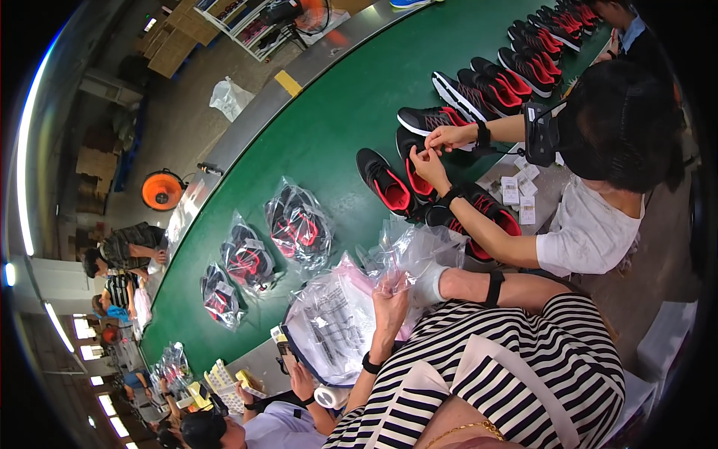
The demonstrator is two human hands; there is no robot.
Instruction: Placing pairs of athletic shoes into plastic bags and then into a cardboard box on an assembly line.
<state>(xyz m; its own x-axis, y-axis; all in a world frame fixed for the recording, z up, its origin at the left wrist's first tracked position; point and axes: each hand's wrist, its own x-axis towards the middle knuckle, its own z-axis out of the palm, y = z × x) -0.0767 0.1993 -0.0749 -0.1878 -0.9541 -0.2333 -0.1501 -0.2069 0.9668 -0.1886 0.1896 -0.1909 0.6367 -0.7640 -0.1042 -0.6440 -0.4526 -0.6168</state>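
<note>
1. Left hand: fingers clamped crinkled, clear plastic bag, apparently for steadiness.
2. Right hand: lay beside them (finger state could not be told).
3. Clear-bagged black-and-red shoes: lay beyond left fingers, apparently spaced for access.

We are in what looks like the packing area of a shoe factory. A long green table edged in metal carries a row of matching black-and-red sneakers and, further along, bagged pairs in clear plastic. White paper tags lie beside a co-worker; around us we see other people, tube lights and an orange fan.
</note>
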